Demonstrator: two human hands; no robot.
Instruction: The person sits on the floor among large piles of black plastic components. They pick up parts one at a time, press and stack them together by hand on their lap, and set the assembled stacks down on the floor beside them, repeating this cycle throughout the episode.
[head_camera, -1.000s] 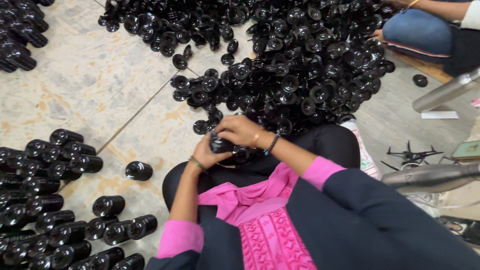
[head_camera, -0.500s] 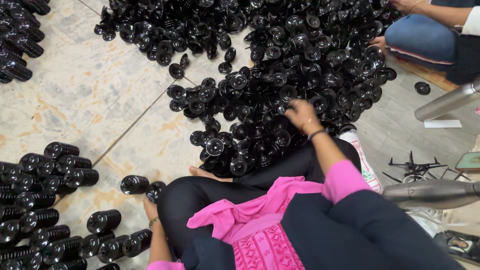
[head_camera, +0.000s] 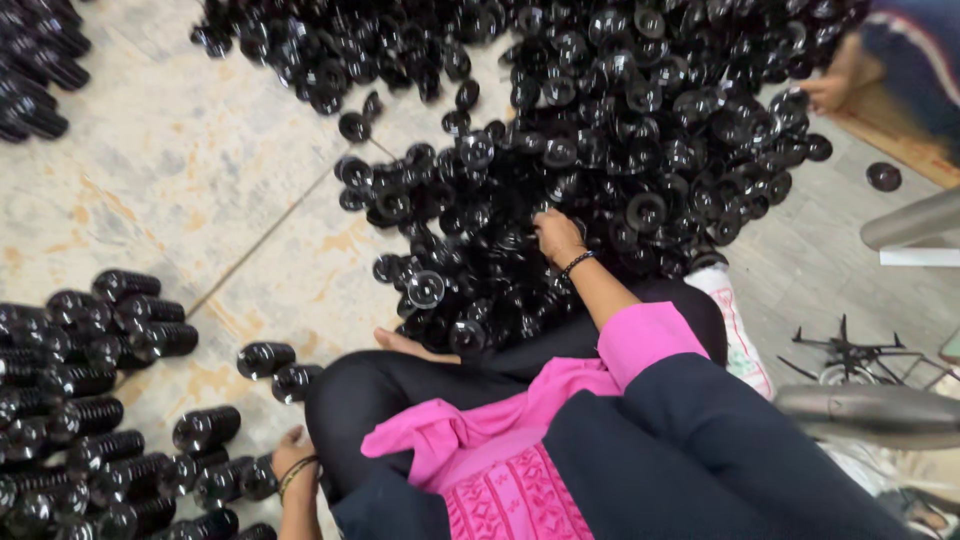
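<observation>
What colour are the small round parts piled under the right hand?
Glossy black parts, clearest in the head view.

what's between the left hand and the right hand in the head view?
Head view: the person's folded leg in black lies between the left hand, beside stacked black cylinders, and the right hand on the pile of black discs.

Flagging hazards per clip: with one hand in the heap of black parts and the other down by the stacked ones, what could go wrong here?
The right hand digs into the loose heap of black discs; neighbours may slide or scatter onto the floor tiles. The left hand rests beside the ribbed cylinders lying on their sides, so a nudge could roll them out of their rows.
</observation>
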